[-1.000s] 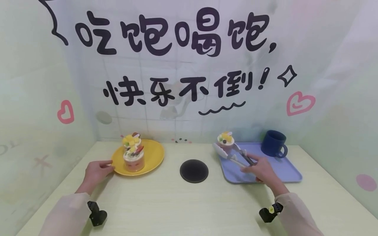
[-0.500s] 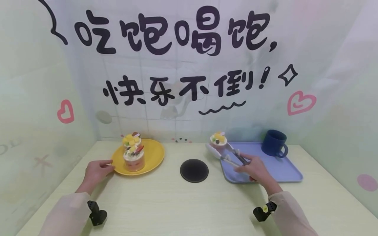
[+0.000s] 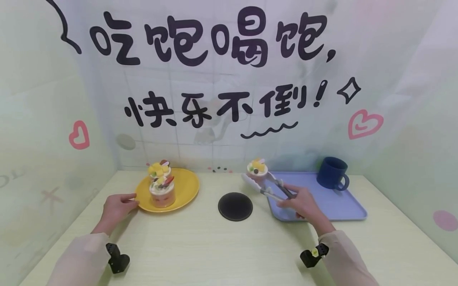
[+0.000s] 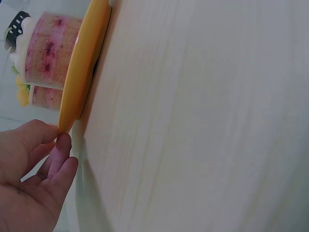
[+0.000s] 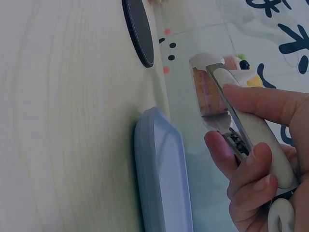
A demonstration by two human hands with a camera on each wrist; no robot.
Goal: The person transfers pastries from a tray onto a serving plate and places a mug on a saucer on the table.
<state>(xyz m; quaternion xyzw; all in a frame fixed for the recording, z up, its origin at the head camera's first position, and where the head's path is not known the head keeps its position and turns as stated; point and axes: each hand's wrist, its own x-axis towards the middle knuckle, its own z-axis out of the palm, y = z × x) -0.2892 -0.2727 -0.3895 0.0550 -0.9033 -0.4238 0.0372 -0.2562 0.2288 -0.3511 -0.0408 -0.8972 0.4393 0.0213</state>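
Observation:
My left hand (image 3: 116,208) pinches the left rim of a yellow plate (image 3: 187,190) between thumb and fingers, as the left wrist view also shows. On that plate stand two fruit-topped dessert cups, the front one (image 3: 162,196) partly covering the rear one (image 3: 157,171). My right hand (image 3: 300,202) grips a pair of tongs (image 3: 272,194) with pale tips. Between the tips a third dessert cup (image 3: 257,170) is held upright, raised beyond the left edge of the blue tray (image 3: 329,206). In the right wrist view the cup (image 5: 207,92) is partly hidden behind the tongs.
On the tray's back right sits a dark blue mug (image 3: 330,173), handle to the right. A round black coaster (image 3: 235,206) lies on the pale table (image 3: 214,250) between plate and tray. A printed back wall (image 3: 193,151) rises behind the table.
My right hand has moved left with the tongs, carrying the dessert cup from over the tray's back left corner to past its left edge. The left hand and plate have stayed put.

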